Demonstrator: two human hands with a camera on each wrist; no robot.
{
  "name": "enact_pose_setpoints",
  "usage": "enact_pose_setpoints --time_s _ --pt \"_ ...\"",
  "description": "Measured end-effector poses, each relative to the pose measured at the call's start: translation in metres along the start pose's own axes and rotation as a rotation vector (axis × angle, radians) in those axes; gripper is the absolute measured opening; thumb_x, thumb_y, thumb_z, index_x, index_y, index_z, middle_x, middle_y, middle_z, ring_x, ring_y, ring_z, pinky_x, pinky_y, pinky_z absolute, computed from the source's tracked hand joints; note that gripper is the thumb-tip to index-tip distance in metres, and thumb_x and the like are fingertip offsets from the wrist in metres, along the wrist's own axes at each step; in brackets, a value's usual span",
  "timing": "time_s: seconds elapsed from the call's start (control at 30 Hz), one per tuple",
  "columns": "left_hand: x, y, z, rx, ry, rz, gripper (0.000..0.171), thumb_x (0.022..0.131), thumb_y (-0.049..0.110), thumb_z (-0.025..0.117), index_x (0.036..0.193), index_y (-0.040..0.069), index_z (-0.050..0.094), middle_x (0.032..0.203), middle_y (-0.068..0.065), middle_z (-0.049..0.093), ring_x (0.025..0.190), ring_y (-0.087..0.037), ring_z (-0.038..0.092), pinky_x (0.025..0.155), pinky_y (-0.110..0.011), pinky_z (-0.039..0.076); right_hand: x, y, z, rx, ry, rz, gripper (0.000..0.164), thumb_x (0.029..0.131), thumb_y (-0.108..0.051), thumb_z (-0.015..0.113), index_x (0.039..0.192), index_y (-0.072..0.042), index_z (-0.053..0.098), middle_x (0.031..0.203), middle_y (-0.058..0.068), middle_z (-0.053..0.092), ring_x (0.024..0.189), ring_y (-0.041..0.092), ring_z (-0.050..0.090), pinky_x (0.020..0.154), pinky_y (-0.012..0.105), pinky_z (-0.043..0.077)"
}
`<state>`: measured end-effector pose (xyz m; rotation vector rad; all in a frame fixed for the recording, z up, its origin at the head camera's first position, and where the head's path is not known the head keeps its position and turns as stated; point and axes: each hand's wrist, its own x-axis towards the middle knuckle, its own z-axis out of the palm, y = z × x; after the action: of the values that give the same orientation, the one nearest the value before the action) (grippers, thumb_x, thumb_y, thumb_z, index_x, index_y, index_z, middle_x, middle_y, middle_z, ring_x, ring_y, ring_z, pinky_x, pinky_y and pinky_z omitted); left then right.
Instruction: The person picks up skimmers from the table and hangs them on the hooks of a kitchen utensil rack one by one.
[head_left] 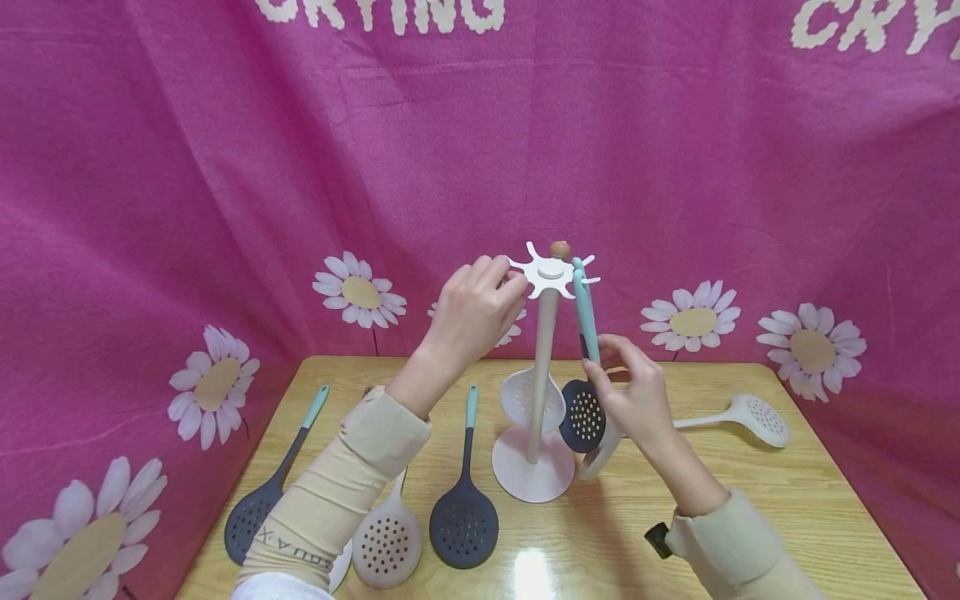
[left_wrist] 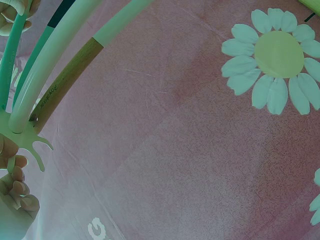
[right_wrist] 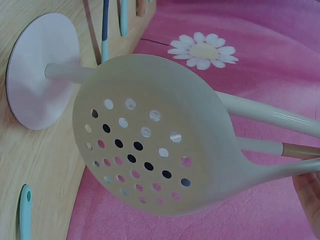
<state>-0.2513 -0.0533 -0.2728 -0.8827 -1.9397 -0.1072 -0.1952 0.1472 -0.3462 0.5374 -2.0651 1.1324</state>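
A pale utensil rack has a round base [head_left: 517, 483], a post and a white hooked top [head_left: 551, 271]. My left hand [head_left: 480, 304] pinches one hook at its left side. My right hand [head_left: 633, 392] holds a pale skimmer [right_wrist: 150, 135] by its handle, close to the rack's right side; in the head view that hand partly hides it. Next to it, a dark skimmer [head_left: 582, 417] with a teal handle hangs from the rack. Behind the post hangs a light perforated ladle [head_left: 517, 400]. In the left wrist view, a wood-banded handle [left_wrist: 67, 75] also hangs there.
On the wooden table [head_left: 787, 500] lie two dark skimmers [head_left: 463, 525] with teal handles, a greyish skimmer [head_left: 386, 546], and at right a white slotted spoon [head_left: 761, 419]. My left sleeve [head_left: 322, 492] covers part of the left side. A pink daisy cloth [head_left: 600, 150] hangs behind.
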Motion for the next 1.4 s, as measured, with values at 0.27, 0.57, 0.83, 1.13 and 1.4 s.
enact_pose_setpoints --time_s 0.27,0.57,0.83,1.13,1.4 --pt "0.0 0.0 0.0 0.002 0.008 0.001 0.007 0.084 0.012 0.059 0.078 0.008 0.059 0.074 -0.004 0.052 0.064 -0.017 0.048 0.051 -0.025 0.037 -0.007 0.029 0.011 0.013 -0.016 0.043 0.028 0.073 0.007 0.069 0.099 0.004 0.058 0.077 0.01 0.063 0.067 0.009 0.059 0.06 0.009 0.047" --pt "0.0 -0.001 0.001 0.0 0.022 0.003 0.009 0.085 0.013 0.058 0.077 0.008 0.059 0.074 -0.004 0.052 0.064 -0.018 0.048 0.051 -0.025 0.037 -0.008 0.032 0.014 0.026 -0.019 0.03 0.029 0.074 0.005 0.069 0.1 0.004 0.057 0.079 0.01 0.062 0.069 0.01 0.059 0.06 0.013 0.049" --pt "0.0 0.0 0.0 -0.003 0.014 -0.004 0.008 0.085 0.012 0.059 0.078 0.008 0.059 0.074 -0.004 0.051 0.064 -0.018 0.048 0.051 -0.025 0.037 -0.009 0.03 0.016 0.023 -0.017 0.05 0.029 0.073 0.006 0.07 0.1 0.004 0.058 0.077 0.009 0.062 0.069 0.01 0.059 0.059 0.014 0.05" --pt "0.0 0.0 0.0 -0.001 0.015 -0.003 0.008 0.084 0.012 0.059 0.078 0.008 0.059 0.074 -0.004 0.052 0.064 -0.018 0.048 0.052 -0.025 0.038 -0.002 -0.004 0.008 0.014 -0.017 0.049 0.027 0.072 0.013 0.067 0.097 0.01 0.056 0.076 0.016 0.061 0.066 0.017 0.059 0.059 0.016 0.051" --pt "0.0 0.0 0.0 0.0 0.018 -0.002 0.007 0.084 0.011 0.059 0.077 0.008 0.059 0.074 -0.004 0.052 0.064 -0.018 0.048 0.052 -0.025 0.037 0.0 -0.003 0.006 0.058 -0.039 0.055 0.027 0.072 0.013 0.067 0.096 0.011 0.056 0.077 0.017 0.061 0.068 0.013 0.059 0.064 0.013 0.049"
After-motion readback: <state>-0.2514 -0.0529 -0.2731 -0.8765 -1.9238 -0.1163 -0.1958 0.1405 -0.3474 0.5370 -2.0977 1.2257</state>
